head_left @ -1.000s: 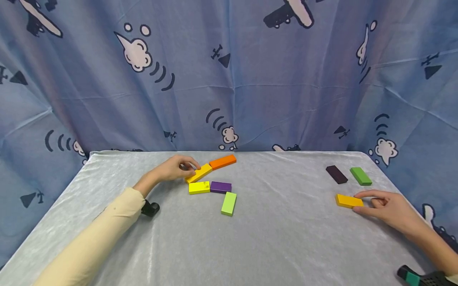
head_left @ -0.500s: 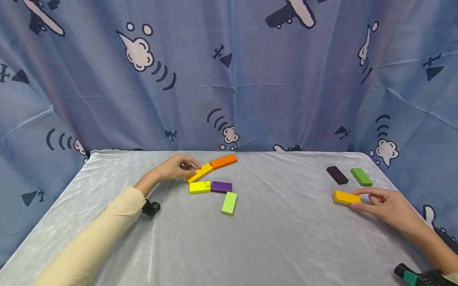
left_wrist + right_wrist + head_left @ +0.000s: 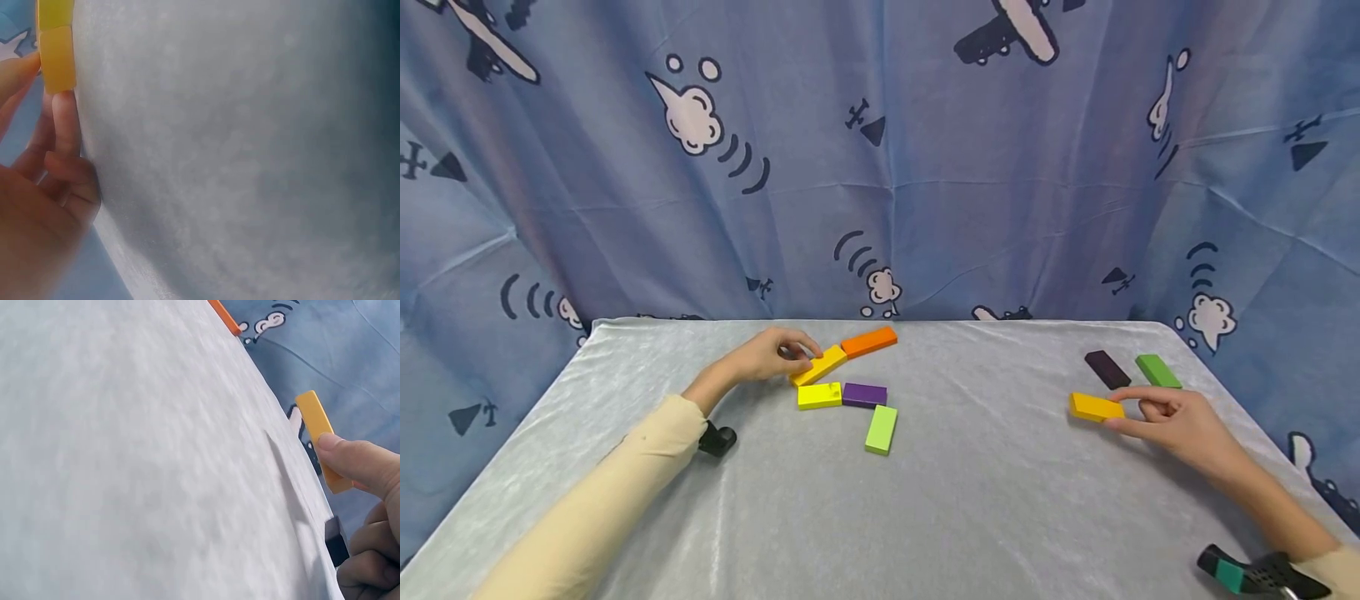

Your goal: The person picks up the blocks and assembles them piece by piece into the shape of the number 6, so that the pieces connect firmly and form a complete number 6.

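Observation:
At the left my left hand (image 3: 767, 354) holds the near end of an amber-yellow block (image 3: 826, 365) lying on the cloth; in the left wrist view thumb and a finger sit at that block's end (image 3: 58, 59). An orange block (image 3: 869, 341) touches its far end. Just in front, a bright yellow block (image 3: 818, 397) and a purple block (image 3: 865, 395) lie end to end, with a lime-green block (image 3: 881, 430) at the purple one's near corner. My right hand (image 3: 1180, 427) pinches another amber-yellow block (image 3: 1093, 407) between thumb and fingers, raised above the cloth in the right wrist view.
A dark brown block (image 3: 1107, 368) and a green block (image 3: 1157, 371) lie behind my right hand. Pale grey cloth (image 3: 985, 492) covers the table. Behind its far edge hangs a blue patterned curtain (image 3: 1000, 208).
My right hand has lifted its amber-yellow block and carried it leftward, towards the middle of the table. The left hand and the blocks near it have stayed in place.

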The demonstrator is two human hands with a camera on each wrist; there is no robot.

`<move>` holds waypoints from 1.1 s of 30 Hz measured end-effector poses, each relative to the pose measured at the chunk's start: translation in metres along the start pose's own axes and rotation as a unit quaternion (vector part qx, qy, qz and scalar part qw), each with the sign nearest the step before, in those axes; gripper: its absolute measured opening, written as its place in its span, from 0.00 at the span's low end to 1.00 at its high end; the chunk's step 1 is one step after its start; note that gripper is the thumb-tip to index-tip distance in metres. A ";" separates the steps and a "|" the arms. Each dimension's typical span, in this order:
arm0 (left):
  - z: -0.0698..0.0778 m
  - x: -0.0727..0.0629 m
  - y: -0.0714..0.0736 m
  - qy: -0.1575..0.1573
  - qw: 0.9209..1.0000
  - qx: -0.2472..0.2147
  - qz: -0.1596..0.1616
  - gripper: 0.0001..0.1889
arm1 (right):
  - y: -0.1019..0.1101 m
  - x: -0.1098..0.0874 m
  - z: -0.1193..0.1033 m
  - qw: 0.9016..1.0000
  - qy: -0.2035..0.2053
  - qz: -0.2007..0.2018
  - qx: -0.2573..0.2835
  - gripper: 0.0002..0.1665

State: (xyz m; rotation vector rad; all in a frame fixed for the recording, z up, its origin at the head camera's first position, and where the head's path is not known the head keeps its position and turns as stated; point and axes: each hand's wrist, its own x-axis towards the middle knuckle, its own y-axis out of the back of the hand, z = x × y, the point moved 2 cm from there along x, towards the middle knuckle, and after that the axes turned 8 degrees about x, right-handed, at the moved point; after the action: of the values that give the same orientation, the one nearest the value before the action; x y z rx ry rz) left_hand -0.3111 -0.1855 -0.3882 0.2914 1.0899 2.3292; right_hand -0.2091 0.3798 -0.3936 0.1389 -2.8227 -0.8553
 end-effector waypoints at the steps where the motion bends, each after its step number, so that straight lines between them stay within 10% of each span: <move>1: -0.001 0.000 0.000 -0.002 1.000 -0.001 0.000 0.13 | -0.003 0.001 -0.002 1.000 0.005 -0.003 0.004 0.22; 33: -0.001 0.000 0.001 0.007 1.000 -0.006 -0.003 0.12 | -0.079 0.027 -0.053 0.992 0.048 -0.070 0.097 0.18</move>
State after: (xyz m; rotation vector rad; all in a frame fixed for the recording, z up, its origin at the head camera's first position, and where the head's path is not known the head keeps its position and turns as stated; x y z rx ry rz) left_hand -0.3114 -0.1866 -0.3882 0.2679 1.0806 2.3350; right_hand -0.2217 0.2816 -0.3905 0.3976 -2.8263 -0.5819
